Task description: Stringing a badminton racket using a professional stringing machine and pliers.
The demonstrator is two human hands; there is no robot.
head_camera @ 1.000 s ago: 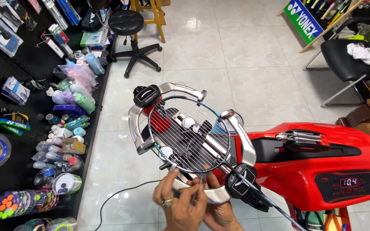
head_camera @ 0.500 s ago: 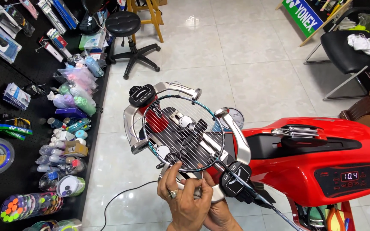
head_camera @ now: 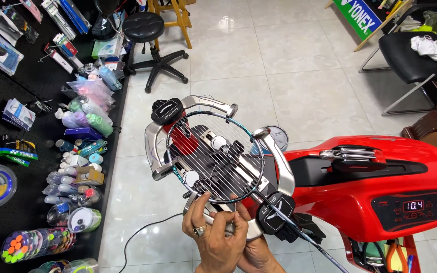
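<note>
Head view: racket (head_camera: 213,156) flat; shaft points lower right.

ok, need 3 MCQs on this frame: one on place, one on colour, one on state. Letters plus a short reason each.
1. Where are both hands working?
A. At the near edge of the racket head
B. On the machine's display panel
C. On the black stool

2. What colour is the stringing machine's body?
A. Blue
B. Red
C. White

3. What state is the racket in?
A. Lying loose on the floor
B. Hanging on the wall
C. Clamped in the machine's silver cradle, strings across its frame

Answers:
1. A: the left hand and right hand meet at the bottom rim of the racket, fingers at the strings.
2. B: the stringing machine has a glossy red shell.
3. C: the silver cradle grips the frame on all sides, and parallel strings run across the head.
</note>
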